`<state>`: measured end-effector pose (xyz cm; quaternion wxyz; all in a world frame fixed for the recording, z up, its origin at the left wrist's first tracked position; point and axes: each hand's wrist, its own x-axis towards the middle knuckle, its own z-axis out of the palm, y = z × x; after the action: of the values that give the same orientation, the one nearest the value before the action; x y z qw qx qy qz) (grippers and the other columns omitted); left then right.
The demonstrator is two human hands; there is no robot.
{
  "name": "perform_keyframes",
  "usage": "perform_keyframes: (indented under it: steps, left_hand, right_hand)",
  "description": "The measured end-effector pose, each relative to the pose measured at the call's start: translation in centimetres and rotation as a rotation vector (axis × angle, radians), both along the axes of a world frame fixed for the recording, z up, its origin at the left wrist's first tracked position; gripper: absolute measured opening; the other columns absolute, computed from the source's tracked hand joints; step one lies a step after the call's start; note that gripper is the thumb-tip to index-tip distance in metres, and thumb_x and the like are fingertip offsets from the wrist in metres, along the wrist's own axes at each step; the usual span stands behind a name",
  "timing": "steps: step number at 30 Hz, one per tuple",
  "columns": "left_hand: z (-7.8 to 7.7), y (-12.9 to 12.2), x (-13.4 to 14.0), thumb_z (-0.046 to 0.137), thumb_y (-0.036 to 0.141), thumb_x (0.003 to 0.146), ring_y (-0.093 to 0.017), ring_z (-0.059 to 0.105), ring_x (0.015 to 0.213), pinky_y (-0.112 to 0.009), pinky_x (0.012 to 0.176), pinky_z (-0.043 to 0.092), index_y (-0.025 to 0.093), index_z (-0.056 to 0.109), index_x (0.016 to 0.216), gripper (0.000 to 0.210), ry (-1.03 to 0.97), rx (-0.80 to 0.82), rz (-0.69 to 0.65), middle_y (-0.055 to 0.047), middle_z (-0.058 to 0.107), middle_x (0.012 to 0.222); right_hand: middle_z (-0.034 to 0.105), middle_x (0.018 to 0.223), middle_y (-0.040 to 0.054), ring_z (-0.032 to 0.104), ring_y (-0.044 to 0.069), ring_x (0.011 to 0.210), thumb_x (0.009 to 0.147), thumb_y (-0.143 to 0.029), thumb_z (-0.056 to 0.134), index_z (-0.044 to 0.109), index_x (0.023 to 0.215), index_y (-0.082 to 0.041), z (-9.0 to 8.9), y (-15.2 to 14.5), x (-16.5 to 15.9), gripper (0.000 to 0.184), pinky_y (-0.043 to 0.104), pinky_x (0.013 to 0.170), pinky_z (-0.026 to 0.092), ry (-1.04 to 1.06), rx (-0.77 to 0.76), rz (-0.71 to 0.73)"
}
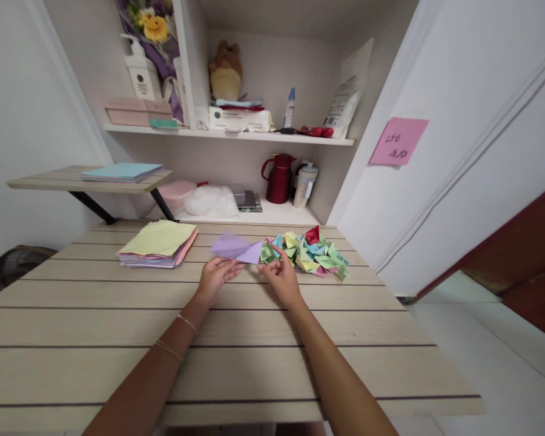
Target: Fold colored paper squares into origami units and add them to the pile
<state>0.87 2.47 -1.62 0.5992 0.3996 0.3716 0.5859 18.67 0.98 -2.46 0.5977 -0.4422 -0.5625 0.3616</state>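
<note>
A purple sheet of paper (229,245), partly folded, is held up just above the table between my two hands. My left hand (218,276) pinches its lower left edge. At its right end, my right hand (281,275) grips the paper's corner between thumb and fingers, with the index finger raised. Right behind my right hand lies a heap of small folded paper pieces (306,251) in green, yellow, blue, pink and red. To the left of my left hand sits a stack of square coloured paper (158,242) with a yellow sheet on top.
The slatted wooden table (236,351) carries a small raised shelf (49,177) at left, with blue paper (120,171) on it. Behind stand a dark red jug (279,181), a pale tumbler (305,186) and a plastic bag (211,201). A pink note (398,141) is on the right wall.
</note>
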Motion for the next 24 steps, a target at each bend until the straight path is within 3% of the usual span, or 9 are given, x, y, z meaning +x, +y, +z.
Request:
perform_keyframes:
  steps: [2, 6, 10, 18, 22, 24]
  left_hand:
    - [-0.3, 0.2, -0.2, 0.070, 0.017, 0.058, -0.018, 0.065, 0.072, -0.028, 0.069, 0.051, 0.010, 0.066, 0.079, 0.023, 0.061, 0.058, 0.050, -0.009, 0.070, 0.082]
    - [-0.5, 0.3, -0.4, 0.066, 0.016, 0.056, -0.019, 0.064, 0.072, -0.026, 0.062, 0.050, 0.011, 0.069, 0.082, 0.027, 0.185, 0.091, 0.128, -0.009, 0.070, 0.081]
    - [-0.4, 0.3, -0.2, 0.063, 0.015, 0.056, -0.020, 0.064, 0.072, -0.030, 0.067, 0.050, 0.011, 0.068, 0.080, 0.025, 0.173, 0.066, 0.111, -0.008, 0.070, 0.077]
    - [-0.3, 0.0, -0.2, 0.057, 0.024, 0.062, -0.023, 0.064, 0.075, -0.034, 0.069, 0.049, 0.008, 0.069, 0.083, 0.029, 0.039, 0.074, -0.196, -0.013, 0.070, 0.084]
    - [-0.3, 0.2, -0.2, 0.053, 0.032, 0.069, -0.025, 0.064, 0.082, -0.035, 0.073, 0.049, 0.006, 0.069, 0.084, 0.034, -0.024, 0.045, -0.109, -0.017, 0.068, 0.092]
    - [-0.3, 0.3, -0.1, 0.057, 0.029, 0.067, -0.025, 0.063, 0.087, -0.036, 0.079, 0.048, 0.007, 0.069, 0.084, 0.030, -0.018, 0.057, -0.056, -0.016, 0.068, 0.095]
  right_hand:
    - [0.059, 0.068, -0.0036, 0.043, 0.007, 0.046, 0.067, -0.030, 0.066, 0.031, 0.132, -0.022, 0.3, -0.3, -0.1, 0.074, 0.020, 0.047, 0.037, -0.038, 0.005, 0.082]
    - [0.064, 0.081, 0.0015, 0.048, 0.008, 0.047, 0.064, -0.027, 0.069, 0.025, 0.136, -0.023, 0.5, -0.9, -0.4, 0.084, 0.021, 0.048, 0.040, -0.180, 0.017, 0.203]
    - [0.064, 0.088, 0.0039, 0.054, 0.010, 0.054, 0.062, -0.025, 0.071, 0.023, 0.137, -0.025, 0.4, -1.3, -0.7, 0.089, 0.023, 0.052, 0.043, -0.259, 0.029, 0.273]
    - [0.057, 0.080, 0.0019, 0.050, 0.012, 0.057, 0.059, -0.024, 0.071, 0.028, 0.135, -0.022, 0.1, -1.0, -0.4, 0.087, 0.023, 0.052, 0.043, -0.317, 0.088, 0.116]
    - [0.055, 0.063, -0.0030, 0.043, 0.010, 0.047, 0.064, -0.023, 0.068, 0.030, 0.135, -0.020, 0.1, -1.0, -0.3, 0.081, 0.021, 0.046, 0.037, -0.318, 0.121, 0.102]
    - [0.058, 0.061, -0.0026, 0.042, 0.010, 0.044, 0.063, -0.026, 0.069, 0.039, 0.131, -0.022, 0.1, -0.9, -0.3, 0.074, 0.020, 0.043, 0.034, -0.356, 0.128, 0.110]
